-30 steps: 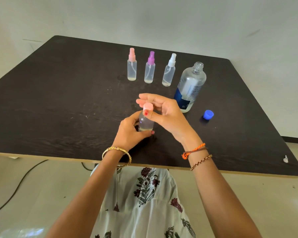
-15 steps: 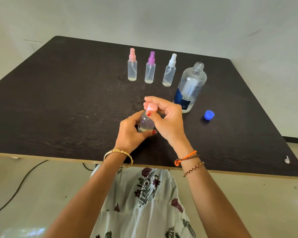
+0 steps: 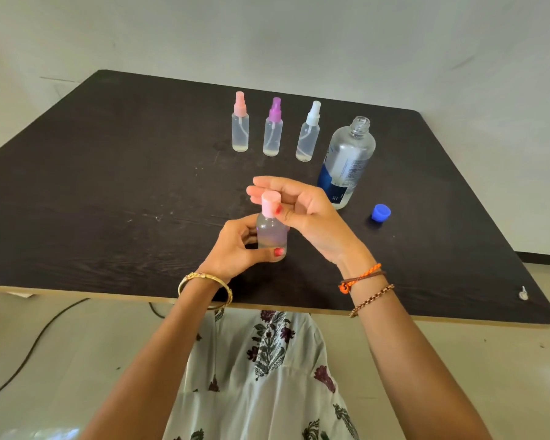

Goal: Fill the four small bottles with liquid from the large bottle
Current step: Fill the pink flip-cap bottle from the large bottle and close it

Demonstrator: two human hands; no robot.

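Head view, only cam. Dark tabletop [image 3: 108,185], light wall behind. Small bottles: 4 total. 3 stand upright in a row at far centre, near one another but apart: pink-top spray bottle [image 3: 240,123], purple-top spray bottle [image 3: 273,128], white-top spray bottle [image 3: 309,133]; each clear w/ a thin layer of liquid at the bottom. 4th small bottle [image 3: 272,235] is held up near the front centre of the tabletop; whether its base touches the surface: cannot tell. Left hand [image 3: 235,249] curled round its body, thumb w/ red nail across the lower front. Right hand [image 3: 302,211] pinches its pink cap [image 3: 270,203] w/ thumb and fingers, other fingers loosely bent above. Cap sits on the neck; tight or loose: cannot tell. Large bottle [image 3: 346,160]: 1, clear w/ blue label, upright, mouth uncapped, just right of the white-top one. Blue cap [image 3: 380,213]: 1, lying on the tabletop right of the large bottle, apart from it. 1 small white bit [image 3: 523,294] near the front-right corner, too small to identify. Wrists: gold bangle [image 3: 204,285] on left; orange thread and a bead chain on right. Black cable [image 3: 29,347] on the floor at left.
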